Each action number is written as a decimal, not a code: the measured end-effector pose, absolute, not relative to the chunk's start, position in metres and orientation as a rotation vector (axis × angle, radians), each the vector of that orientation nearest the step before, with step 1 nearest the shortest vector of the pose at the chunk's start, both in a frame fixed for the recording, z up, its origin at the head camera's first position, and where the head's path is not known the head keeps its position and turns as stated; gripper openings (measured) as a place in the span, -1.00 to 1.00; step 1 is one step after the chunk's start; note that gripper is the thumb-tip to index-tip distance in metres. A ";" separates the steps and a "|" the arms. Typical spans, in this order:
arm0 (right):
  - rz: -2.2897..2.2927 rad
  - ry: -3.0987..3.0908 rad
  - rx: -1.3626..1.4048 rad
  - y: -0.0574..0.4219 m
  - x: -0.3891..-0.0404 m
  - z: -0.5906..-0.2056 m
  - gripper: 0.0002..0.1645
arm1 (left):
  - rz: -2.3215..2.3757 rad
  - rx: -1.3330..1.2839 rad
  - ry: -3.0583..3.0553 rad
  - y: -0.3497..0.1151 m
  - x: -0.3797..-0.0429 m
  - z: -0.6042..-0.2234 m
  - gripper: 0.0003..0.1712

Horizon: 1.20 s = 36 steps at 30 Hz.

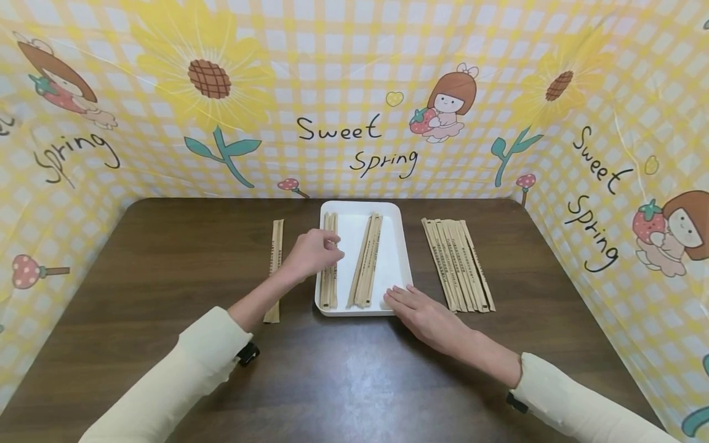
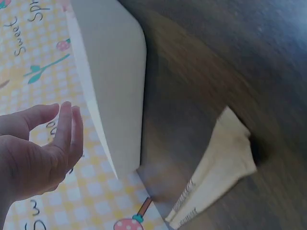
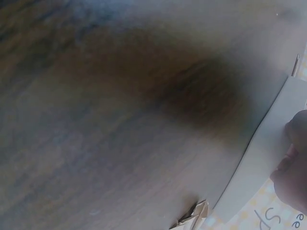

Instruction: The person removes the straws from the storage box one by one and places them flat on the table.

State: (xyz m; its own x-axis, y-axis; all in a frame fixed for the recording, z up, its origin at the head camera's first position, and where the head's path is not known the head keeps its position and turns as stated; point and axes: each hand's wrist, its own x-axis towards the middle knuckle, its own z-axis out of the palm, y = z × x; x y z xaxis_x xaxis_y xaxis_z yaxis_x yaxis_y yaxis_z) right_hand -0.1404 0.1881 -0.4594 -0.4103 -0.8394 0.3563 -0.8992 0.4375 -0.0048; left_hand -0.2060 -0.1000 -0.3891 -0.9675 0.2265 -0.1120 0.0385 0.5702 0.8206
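A white tray (image 1: 390, 258) holds two groups of long, narrow brown paper packets with printed lettering. One group of packets (image 1: 329, 286) lies along the tray's left side, partly hidden by my left hand (image 1: 314, 251). The other packets (image 1: 365, 264) slant through the middle. My left hand is over the tray's left rim, fingers bent loosely and thumb apart from them in the left wrist view, with nothing between them. My right hand (image 1: 429, 317) rests its extended fingers on the tray's front right corner. In the right wrist view, that hand (image 3: 293, 167) is partly cut off beside the tray wall (image 3: 254, 163).
Left of the tray, more paper packets (image 1: 276, 271) lie on the dark wooden table (image 1: 354, 375). To its right is a larger fanned row of packets (image 1: 458, 264). A yellow checked cloth (image 1: 332, 80) with printed flowers and figures encloses the back and sides.
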 end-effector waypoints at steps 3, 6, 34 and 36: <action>0.291 -2.396 1.496 0.188 -0.141 -0.460 -0.52 | 1.318 0.214 2.601 -0.091 -0.209 -0.395 -0.51; 0.308 -2.399 1.500 0.188 -0.141 -0.460 -0.51 | 1.284 0.201 2.606 -0.083 -0.212 -0.400 -0.50; 0.493 -2.358 1.505 0.195 -0.146 -0.464 -0.56 | 1.039 0.295 2.795 -0.049 -0.228 -0.429 -0.57; 0.497 -2.368 1.509 0.195 -0.146 -0.464 -0.53 | 1.034 0.312 2.801 -0.049 -0.228 -0.429 -0.43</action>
